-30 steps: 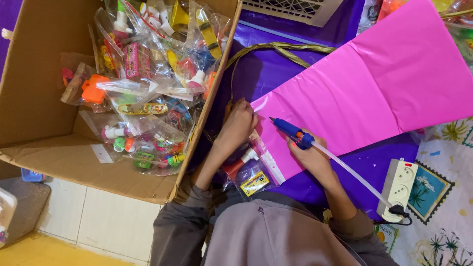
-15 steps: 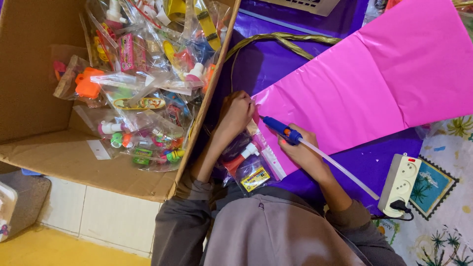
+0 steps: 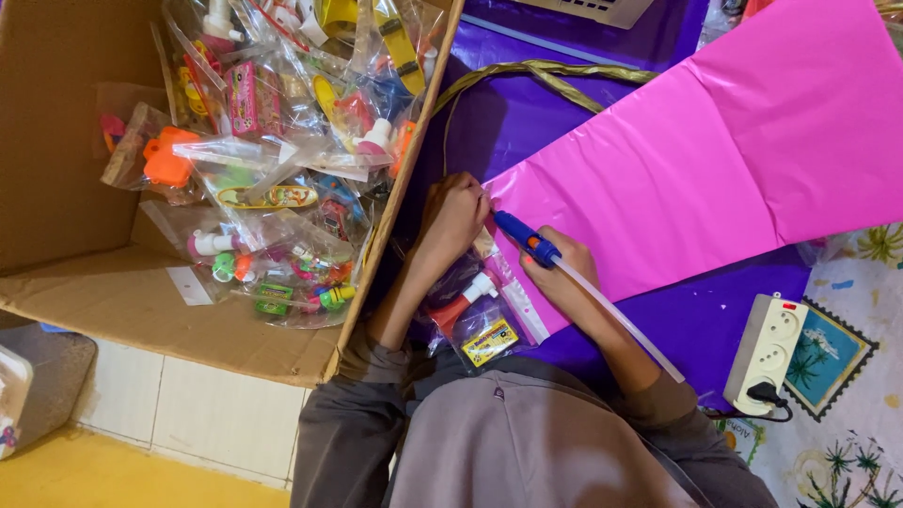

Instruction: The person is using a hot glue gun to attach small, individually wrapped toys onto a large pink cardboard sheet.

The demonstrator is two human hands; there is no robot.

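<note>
Purple sheeting (image 3: 527, 122) covers the worktop, with a patterned cloth of palm and flower prints (image 3: 847, 442) at its right side. White tiling (image 3: 188, 414) and a yellow floor (image 3: 103, 475) show below the worktop edge at lower left.

A large cardboard box (image 3: 85, 301) sits on the left. It holds many clear bags of small coloured toys (image 3: 273, 188). A braided golden cord (image 3: 555, 75) curves across the purple sheeting beside the box wall.

A pink plastic sheet (image 3: 715, 160) lies diagonally on the worktop. Its long axis runs from the lower left, near the person, to the upper right corner of the view.

A white power strip (image 3: 769, 350) lies at right, with a black plug (image 3: 767, 395) inserted.

The left hand (image 3: 453, 218) is closed, pressing on the near corner of the pink sheet. The right hand (image 3: 562, 273) is closed around a glue gun (image 3: 527, 240), blue with an orange band. The gun's tip points up and left, at the sheet edge just beside the left hand. A white glue stick (image 3: 621, 325) trails from its rear toward the lower right, so the tool's long axis runs upper left to lower right.

Small bagged toys (image 3: 475, 320) lie between the forearms, close to the person's grey garment (image 3: 508, 442).
</note>
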